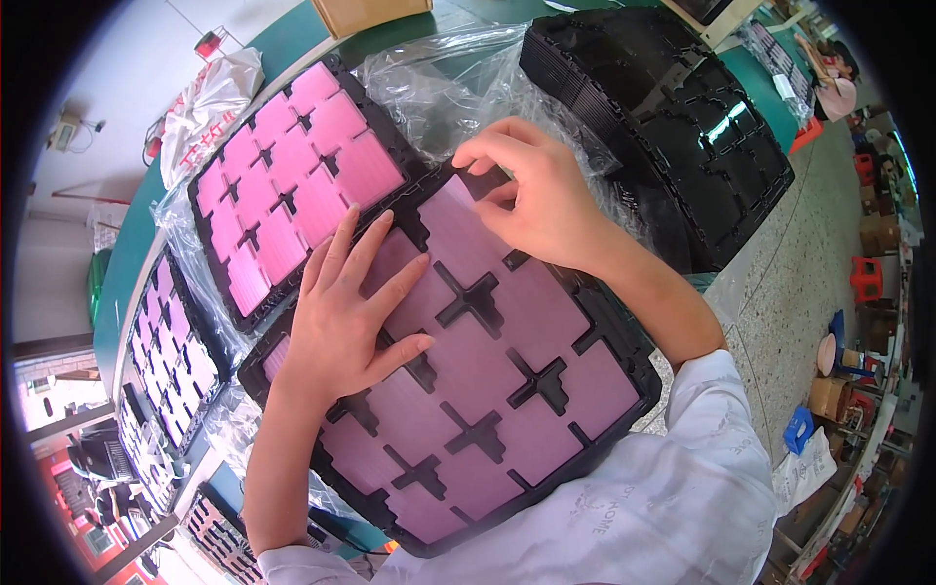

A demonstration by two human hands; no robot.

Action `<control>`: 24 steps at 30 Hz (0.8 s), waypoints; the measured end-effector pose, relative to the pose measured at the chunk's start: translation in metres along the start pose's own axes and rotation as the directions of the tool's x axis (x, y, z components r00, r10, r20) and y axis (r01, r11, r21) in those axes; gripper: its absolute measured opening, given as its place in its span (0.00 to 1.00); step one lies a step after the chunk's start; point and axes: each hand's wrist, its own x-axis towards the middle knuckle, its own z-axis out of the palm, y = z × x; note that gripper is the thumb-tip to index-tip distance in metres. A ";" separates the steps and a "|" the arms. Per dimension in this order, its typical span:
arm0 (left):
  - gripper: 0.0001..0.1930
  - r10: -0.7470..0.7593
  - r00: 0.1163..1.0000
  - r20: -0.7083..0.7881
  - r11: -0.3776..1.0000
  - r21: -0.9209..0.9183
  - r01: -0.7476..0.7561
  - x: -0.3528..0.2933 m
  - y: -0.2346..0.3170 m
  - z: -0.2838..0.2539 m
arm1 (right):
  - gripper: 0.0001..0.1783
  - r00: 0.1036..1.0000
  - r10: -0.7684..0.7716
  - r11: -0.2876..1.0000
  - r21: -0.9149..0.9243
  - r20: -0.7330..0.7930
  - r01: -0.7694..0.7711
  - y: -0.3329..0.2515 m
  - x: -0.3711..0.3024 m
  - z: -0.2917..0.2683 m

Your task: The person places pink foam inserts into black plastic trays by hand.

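A black plastic tray (639,366) with pink flat pieces (487,366) in its compartments lies tilted in front of me, its near edge against my shirt. Cross-shaped black dividers stand between the pieces. My left hand (346,327) rests spread over the tray's left part, fingertips near its far edge, with nothing in it. Above the far right corner my right hand (536,190) is curled. A gap shows between its thumb and bent fingers, and I see nothing held there. Just beyond my left fingers lies a second black tray with pink pieces (292,180).
A stack of black trays (673,117) stands at the far right on the green table (468,12). Crumpled clear plastic (439,83) lies between trays. More filled trays (175,351) lie at left, near a white bag (210,112). A cardboard box (375,15) sits at the back.
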 end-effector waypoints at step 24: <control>0.36 0.036 0.995 -0.088 0.999 0.028 -0.034 0.018 -0.001 0.008 | 0.23 0.999 0.035 0.997 -0.068 0.010 -0.034 -0.002 0.003 -0.006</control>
